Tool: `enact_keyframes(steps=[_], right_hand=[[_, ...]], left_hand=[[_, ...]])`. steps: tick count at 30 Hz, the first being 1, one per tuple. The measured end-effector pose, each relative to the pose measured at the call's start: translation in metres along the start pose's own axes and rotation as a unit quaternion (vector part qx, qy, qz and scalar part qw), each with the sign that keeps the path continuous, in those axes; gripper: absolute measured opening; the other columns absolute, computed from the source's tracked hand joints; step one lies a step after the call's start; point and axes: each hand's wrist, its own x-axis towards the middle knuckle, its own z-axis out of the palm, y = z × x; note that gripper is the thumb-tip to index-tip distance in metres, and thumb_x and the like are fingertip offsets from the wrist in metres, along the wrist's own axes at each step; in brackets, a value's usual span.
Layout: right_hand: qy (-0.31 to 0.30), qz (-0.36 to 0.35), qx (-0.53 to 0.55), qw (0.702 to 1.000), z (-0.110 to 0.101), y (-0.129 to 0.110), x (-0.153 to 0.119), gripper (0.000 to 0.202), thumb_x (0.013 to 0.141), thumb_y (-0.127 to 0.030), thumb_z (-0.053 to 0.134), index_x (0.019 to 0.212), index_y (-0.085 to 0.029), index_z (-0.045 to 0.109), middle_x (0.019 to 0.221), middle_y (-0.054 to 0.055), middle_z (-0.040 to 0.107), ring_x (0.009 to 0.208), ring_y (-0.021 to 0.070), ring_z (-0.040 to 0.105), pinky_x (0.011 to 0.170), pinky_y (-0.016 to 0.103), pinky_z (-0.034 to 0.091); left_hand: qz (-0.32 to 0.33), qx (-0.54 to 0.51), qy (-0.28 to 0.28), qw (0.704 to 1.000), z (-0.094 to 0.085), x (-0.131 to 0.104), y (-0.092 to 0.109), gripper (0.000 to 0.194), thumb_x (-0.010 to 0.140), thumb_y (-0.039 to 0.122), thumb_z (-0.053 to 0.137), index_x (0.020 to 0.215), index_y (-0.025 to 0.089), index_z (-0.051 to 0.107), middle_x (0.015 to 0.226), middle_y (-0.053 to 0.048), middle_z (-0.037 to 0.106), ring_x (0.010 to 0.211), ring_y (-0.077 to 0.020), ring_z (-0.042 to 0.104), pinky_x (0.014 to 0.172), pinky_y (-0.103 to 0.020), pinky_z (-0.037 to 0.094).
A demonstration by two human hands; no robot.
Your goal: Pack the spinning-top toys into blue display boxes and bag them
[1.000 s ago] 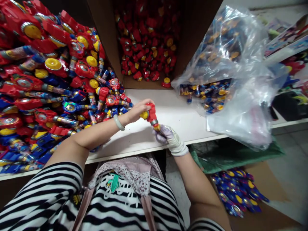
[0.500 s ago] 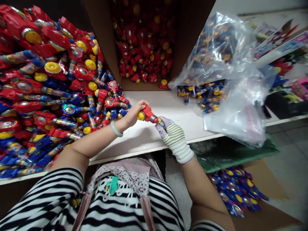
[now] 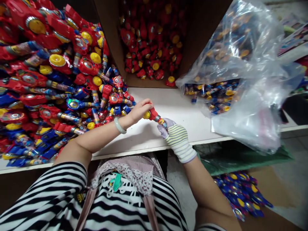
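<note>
Over the white tabletop, both my hands are on one red plastic toy [image 3: 154,114] with a yellow knob. My bare left hand [image 3: 141,110], a pale bangle on its wrist, is closed around the toy's red body at the upper left end. The fingers of my right hand [image 3: 172,131], in a striped knit glove, are closed on the narrow tube [image 3: 162,122] at the toy's lower right end. The glove hides most of that tube. Just left of my left hand lies the edge of a big heap of similar red and blue toys [image 3: 79,104].
Behind my hands, a cardboard box [image 3: 149,81] on its side holds many red toy parts. At the right lies a clear plastic bag [image 3: 250,112] with small blue and yellow tubes [image 3: 216,96]. Below the table edge, blue toy parts [image 3: 243,192] lie by cardboard and a green sack [image 3: 250,163].
The whole view has shifted slightly, so the scene sits farther right. Both hands keep hold of the same red toy, in almost the same pose.
</note>
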Motion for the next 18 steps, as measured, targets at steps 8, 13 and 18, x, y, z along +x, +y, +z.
enact_keyframes(steps=[8, 13, 18], right_hand=[[-0.054, 0.054, 0.295, 0.953, 0.014, -0.013, 0.003, 0.055, 0.095, -0.064, 0.033, 0.095, -0.018, 0.064, 0.069, 0.005, 0.063, 0.056, 0.0159, 0.054, 0.055, 0.027, 0.038], [-0.153, 0.088, 0.545, 0.819, 0.023, -0.019, 0.003, 0.063, 0.093, -0.073, 0.025, 0.091, -0.02, 0.059, 0.052, -0.005, 0.043, 0.04, 0.0106, 0.032, 0.044, 0.024, 0.029], [-0.003, 0.069, 0.184, 0.981, 0.02, -0.014, 0.009, 0.053, 0.093, -0.065, 0.041, 0.106, -0.019, 0.064, 0.092, 0.011, 0.07, 0.077, 0.0214, 0.064, 0.068, 0.03, 0.045]], left_hand=[[0.057, 0.082, -0.057, 0.993, -0.004, -0.004, 0.021, 0.015, 0.077, 0.007, 0.057, 0.065, 0.016, 0.055, 0.062, 0.001, 0.053, 0.062, -0.0107, 0.048, 0.062, -0.022, 0.037], [0.081, 0.13, -0.126, 0.98, -0.008, -0.003, 0.034, 0.014, 0.072, 0.004, 0.061, 0.063, 0.015, 0.057, 0.063, 0.001, 0.054, 0.062, -0.0109, 0.047, 0.063, -0.023, 0.037], [-0.005, 0.08, 0.008, 0.997, -0.01, 0.006, 0.008, 0.012, 0.076, 0.015, 0.054, 0.064, 0.017, 0.052, 0.057, 0.002, 0.05, 0.054, -0.0109, 0.047, 0.055, -0.023, 0.037]])
